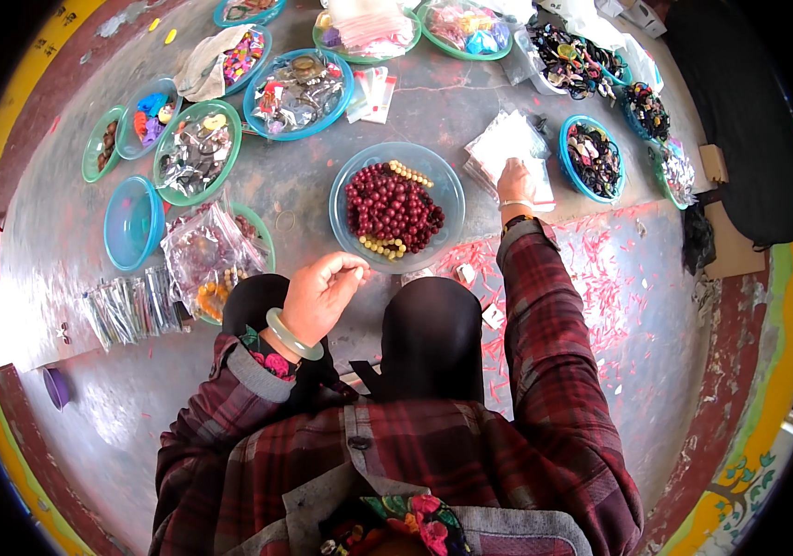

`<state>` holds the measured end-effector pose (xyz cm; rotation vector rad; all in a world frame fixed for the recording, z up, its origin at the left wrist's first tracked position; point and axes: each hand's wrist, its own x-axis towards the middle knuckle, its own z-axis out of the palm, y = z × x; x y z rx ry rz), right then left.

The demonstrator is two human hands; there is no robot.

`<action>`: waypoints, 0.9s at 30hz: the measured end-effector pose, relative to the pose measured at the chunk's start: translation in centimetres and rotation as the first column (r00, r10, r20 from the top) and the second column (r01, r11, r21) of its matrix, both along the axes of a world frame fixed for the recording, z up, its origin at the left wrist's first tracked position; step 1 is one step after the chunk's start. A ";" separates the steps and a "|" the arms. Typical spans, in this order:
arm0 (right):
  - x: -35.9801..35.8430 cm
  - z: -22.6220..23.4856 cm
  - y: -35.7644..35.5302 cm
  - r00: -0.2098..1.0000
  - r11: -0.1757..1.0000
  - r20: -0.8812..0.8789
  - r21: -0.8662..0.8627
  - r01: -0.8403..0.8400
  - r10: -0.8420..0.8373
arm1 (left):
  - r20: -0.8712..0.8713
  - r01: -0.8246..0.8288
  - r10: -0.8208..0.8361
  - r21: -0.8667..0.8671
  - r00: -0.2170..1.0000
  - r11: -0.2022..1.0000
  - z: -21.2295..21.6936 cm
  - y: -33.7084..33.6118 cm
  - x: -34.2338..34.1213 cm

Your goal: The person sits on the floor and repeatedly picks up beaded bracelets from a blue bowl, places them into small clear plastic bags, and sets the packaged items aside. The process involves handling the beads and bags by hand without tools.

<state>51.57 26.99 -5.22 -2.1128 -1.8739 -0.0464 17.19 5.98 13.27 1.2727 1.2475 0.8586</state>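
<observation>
Straight ahead of my knees a pale blue see-through bowl (453, 208) holds a heap of dark red beads (387, 206), with strung yellow beads (410, 173) at its edges. My left hand (320, 295), a pale bangle round its wrist, hovers by the bowl's near left side. Its fingers are curled in against the thumb; what they hold, if anything, is hidden. Farther out on the right, my right hand (515, 185) reaches onto a pile of flat clear plastic bags (498, 144). Its fingertips are closed on the edge of a bag.
Bowls of small packaged goods (299, 93) stand to the left and far side. A blue basket (591, 159) of dark hair ties sits right of the bags. Bagged bracelets (213, 243) lie beside my left knee. Red scraps (591, 296) litter the ground at right.
</observation>
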 end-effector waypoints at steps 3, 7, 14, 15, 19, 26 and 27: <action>-1.1 1.7 -0.1 0.995 0.998 -0.088 0.040 0.050 -0.047 | 0.012 -0.019 0.019 -0.011 1.000 1.000 0.1 -0.2 0.0; -0.7 3.1 0.1 0.959 0.985 -0.280 0.153 0.081 -0.036 | 0.049 -0.015 0.014 0.021 0.999 1.000 0.2 -0.3 0.0; -7.8 12.1 -2.5 0.036 0.993 -0.997 0.058 -0.107 0.063 | 0.110 -0.089 0.078 0.106 0.991 0.990 -0.5 -0.8 -0.9; -9.4 14.1 -3.6 -0.036 0.983 -0.999 0.039 -0.177 0.033 | 0.145 -0.117 0.101 0.108 0.984 0.987 -0.3 -0.8 -0.9; -15.5 20.3 -8.5 -0.103 0.880 -0.986 -0.068 -0.471 -0.131 | 0.101 -0.295 0.278 0.239 0.955 0.925 0.2 -0.5 -1.2; -23.2 23.0 -15.4 0.275 0.798 -0.961 -0.137 -0.587 0.037 | 0.172 -0.464 0.438 0.464 0.883 0.754 1.4 -0.5 -2.0; -24.0 22.7 -16.2 0.316 0.798 -0.944 -0.118 -0.591 0.095 | 0.169 -0.473 0.445 0.419 0.879 0.775 1.4 -0.7 -2.3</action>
